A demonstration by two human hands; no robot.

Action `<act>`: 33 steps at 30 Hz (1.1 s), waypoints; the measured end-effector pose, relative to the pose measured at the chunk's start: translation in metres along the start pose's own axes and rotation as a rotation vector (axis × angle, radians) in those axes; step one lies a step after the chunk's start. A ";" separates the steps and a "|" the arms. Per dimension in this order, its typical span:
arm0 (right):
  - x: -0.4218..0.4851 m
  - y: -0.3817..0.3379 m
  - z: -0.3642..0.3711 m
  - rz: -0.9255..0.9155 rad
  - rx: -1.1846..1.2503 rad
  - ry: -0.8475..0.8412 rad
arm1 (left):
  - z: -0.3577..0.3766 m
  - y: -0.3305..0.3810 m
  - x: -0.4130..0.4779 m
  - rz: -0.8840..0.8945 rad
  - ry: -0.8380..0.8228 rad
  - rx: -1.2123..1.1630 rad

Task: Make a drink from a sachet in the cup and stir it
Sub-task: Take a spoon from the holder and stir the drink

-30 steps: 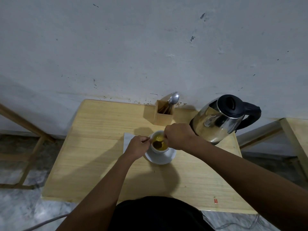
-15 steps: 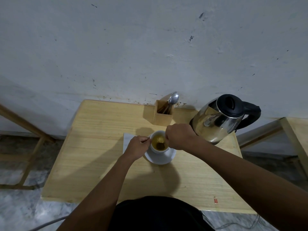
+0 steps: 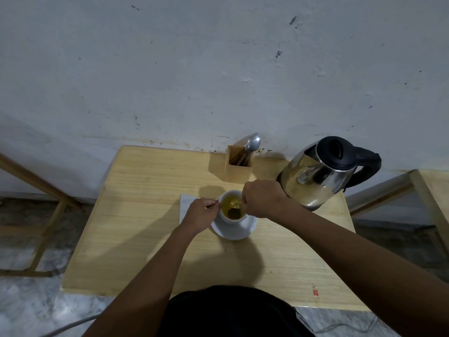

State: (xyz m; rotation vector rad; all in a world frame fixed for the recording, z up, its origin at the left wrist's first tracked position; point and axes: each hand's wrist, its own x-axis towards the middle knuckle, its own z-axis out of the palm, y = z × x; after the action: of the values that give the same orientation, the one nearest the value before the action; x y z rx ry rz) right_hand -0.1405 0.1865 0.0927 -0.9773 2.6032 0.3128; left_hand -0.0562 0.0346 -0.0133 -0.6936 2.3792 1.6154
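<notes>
A white cup point(image 3: 226, 216) holding a yellow-brown drink stands on a white saucer point(image 3: 239, 229) in the middle of the wooden table point(image 3: 145, 234). My left hand point(image 3: 202, 212) pinches the cup's handle at its left side. My right hand point(image 3: 262, 199) hovers over the cup's right rim, closed on a spoon point(image 3: 235, 211) whose dark bowl dips into the drink. The spoon's handle is mostly hidden in my fist. A white paper point(image 3: 185, 205), perhaps the sachet, lies flat under my left hand.
A steel electric kettle point(image 3: 320, 176) with a black lid and handle stands at the back right. A wooden holder point(image 3: 238, 170) with a metal spoon and sticks sits by the wall. Wooden frames flank the table on both sides.
The spoon's bowl has circled inside the cup, from the front left toward the front middle. My right hand shifted slightly with it. My left hand stays on the handle.
</notes>
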 end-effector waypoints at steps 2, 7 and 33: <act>0.003 -0.003 0.002 0.002 0.049 0.027 | 0.000 0.000 0.000 -0.002 0.001 0.001; 0.006 -0.001 0.005 0.054 -0.016 0.078 | 0.000 0.000 0.000 0.005 0.007 0.001; -0.075 0.022 0.044 0.244 0.395 0.385 | -0.003 0.006 -0.001 -0.053 -0.004 -0.017</act>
State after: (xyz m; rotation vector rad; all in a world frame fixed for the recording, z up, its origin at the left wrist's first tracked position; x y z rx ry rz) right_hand -0.0917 0.2615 0.0832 -0.6304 2.9681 -0.3606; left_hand -0.0578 0.0343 -0.0063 -0.7502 2.3263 1.6162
